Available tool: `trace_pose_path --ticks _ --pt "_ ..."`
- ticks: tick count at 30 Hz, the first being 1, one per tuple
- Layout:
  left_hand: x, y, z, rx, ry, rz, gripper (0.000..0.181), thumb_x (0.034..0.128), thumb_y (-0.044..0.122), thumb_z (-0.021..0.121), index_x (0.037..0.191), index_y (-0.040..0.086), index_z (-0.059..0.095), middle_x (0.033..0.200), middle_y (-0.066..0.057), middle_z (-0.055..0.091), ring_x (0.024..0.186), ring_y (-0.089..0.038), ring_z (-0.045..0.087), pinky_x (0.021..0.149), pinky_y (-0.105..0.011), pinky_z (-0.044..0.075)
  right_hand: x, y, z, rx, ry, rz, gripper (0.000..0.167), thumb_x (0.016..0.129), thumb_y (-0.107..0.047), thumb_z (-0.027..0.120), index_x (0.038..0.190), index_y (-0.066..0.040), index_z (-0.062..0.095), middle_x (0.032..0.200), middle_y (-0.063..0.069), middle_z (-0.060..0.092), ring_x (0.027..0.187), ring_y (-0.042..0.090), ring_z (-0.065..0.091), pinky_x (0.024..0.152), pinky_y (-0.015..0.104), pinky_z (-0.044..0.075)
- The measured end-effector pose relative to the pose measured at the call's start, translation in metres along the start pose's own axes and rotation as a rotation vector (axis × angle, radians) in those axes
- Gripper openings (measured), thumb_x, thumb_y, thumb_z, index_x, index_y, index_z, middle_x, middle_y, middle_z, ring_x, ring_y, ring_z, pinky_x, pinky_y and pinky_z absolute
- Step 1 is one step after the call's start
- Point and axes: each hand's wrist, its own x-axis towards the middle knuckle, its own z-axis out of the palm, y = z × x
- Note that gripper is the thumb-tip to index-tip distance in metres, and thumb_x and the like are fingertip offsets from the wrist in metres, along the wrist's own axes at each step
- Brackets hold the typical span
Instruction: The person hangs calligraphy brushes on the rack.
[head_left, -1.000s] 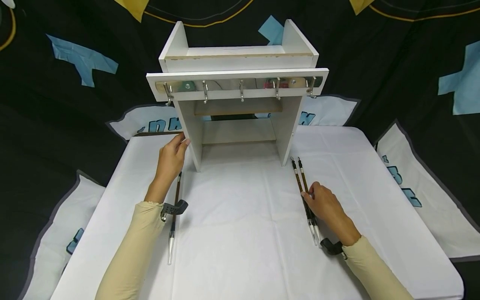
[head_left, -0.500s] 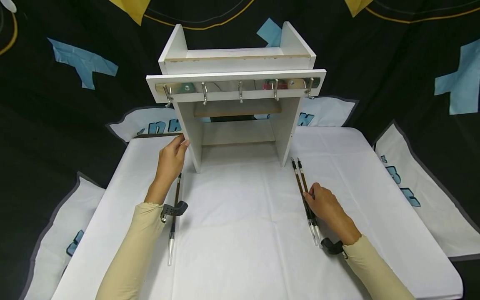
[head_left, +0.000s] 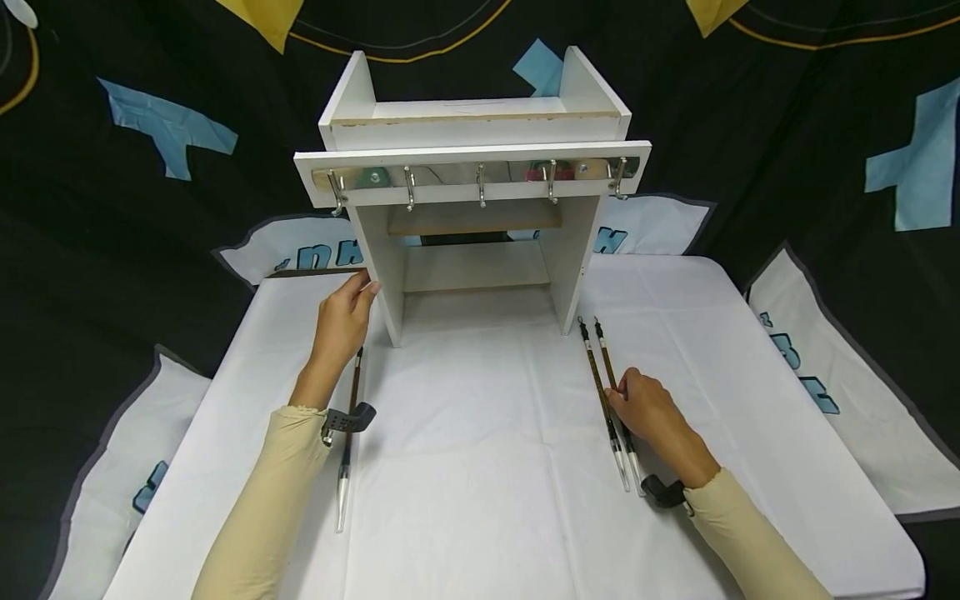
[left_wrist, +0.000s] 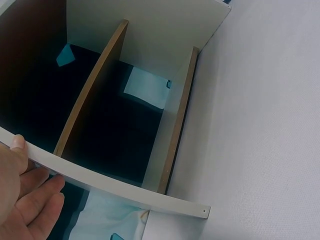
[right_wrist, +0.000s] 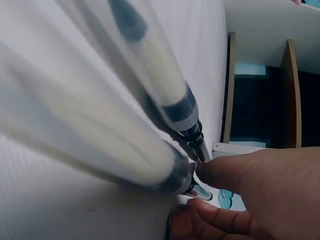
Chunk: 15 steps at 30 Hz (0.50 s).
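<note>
Pinching rightmost brush (head_left: 607,361) with right hand (head_left: 651,407), at its 9 o'clock. Gripping white shelf (head_left: 476,265) with left hand (head_left: 341,325), at 2 o'clock.

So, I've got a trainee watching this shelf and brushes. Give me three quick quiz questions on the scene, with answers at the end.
1. How many metal hooks line the front rail of the white shelf unit?

2. True or false: the two calligraphy brushes by the right hand have clear caps.

3. What is the left hand gripping?
A) one of the hooks
B) the unit's left side panel
C) a brush

Key: 1. Five. 2. True. 3. B.
</note>
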Motion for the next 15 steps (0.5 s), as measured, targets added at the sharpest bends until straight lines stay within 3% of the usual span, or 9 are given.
trace_pose_path --ticks 15 --pt "-0.0005 -0.0002 0.0000 -0.010 -0.003 -0.001 0.050 0.1136 0.038 0.049 0.156 0.011 0.051 0.156 -0.017 0.055 0.140 -0.041 0.056 0.111 -0.059 0.049 0.0030 -0.0007 -0.0018 -0.010 -0.012 0.025 0.026 0.107 -0.019 0.062 0.098 0.004 0.054 0.078 0.016 0.061 0.065 0.026 0.058 0.056 0.036 0.048"
